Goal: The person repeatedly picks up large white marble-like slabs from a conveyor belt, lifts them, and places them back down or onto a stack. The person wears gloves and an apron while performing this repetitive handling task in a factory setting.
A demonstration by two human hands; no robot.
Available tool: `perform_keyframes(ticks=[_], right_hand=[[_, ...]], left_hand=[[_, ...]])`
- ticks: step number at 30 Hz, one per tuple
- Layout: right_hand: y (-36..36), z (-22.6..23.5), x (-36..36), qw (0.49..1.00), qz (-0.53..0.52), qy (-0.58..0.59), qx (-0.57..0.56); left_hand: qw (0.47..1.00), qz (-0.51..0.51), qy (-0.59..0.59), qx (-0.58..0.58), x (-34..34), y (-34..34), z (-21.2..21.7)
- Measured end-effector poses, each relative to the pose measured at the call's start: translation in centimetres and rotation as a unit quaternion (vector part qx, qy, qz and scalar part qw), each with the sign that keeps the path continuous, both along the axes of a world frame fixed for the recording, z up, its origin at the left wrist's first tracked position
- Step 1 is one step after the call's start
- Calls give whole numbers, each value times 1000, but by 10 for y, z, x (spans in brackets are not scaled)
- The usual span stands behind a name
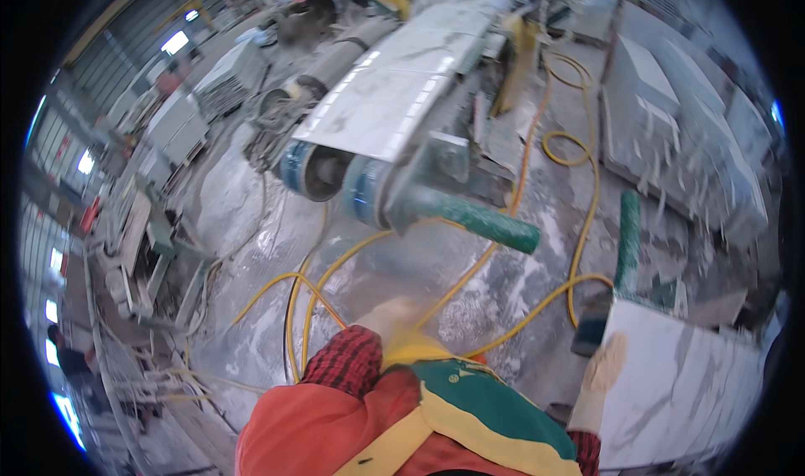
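Note:
My right hand (604,367), in a pale glove, is closed on the left edge of a white marble slab (683,384) with grey veins, at the lower right. The slab lies next to a green roller post (627,233). In front of my body is my left hand (390,318), also pale-gloved. Motion smears its fingers, and nothing can be made out in it. Farther ahead, another long white veined slab (402,82) rests on a machine with blue-rimmed wheels (365,192). A green roller (478,218) sticks out from that machine to the right.
Yellow hoses (579,249) loop across the wet, whitish floor (277,224). Stacked slabs (683,115) stand at the right, with more stacks (178,128) at the far left. A metal frame (155,258) stands left, and another person (71,358) is at the left rim.

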State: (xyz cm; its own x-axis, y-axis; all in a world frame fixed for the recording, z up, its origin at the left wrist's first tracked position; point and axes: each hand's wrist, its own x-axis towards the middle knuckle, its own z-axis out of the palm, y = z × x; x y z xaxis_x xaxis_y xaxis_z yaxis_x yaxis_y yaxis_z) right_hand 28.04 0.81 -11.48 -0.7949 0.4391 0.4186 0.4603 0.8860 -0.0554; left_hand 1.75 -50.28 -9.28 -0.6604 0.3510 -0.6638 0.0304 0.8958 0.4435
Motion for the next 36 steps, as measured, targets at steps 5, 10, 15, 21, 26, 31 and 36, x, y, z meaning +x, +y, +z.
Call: perform_keyframes(ticks=[5,10,15,21,26,31,36], right_hand=[[-29,-10,84,995,87,53,-3],[-91,16,-16,994,108,29,-3],[-158,47,-157,984,175,16,0],[-235,58,-306,961,273,36,13],[-308,69,-417,923,379,60,25],[-375,76,-515,888,450,90,41],[-426,78,-603,859,500,102,50]], left_hand=[[996,40,-49,65,-22,-3,-36],[998,0,-40,51,-61,-30,-36],[993,79,64,61,-84,-107,-70],[980,178,66,68,-98,-211,-97],[947,314,60,24,-64,-271,-75],[902,423,56,60,-25,-304,-50],[844,494,208,16,59,-315,-25]])
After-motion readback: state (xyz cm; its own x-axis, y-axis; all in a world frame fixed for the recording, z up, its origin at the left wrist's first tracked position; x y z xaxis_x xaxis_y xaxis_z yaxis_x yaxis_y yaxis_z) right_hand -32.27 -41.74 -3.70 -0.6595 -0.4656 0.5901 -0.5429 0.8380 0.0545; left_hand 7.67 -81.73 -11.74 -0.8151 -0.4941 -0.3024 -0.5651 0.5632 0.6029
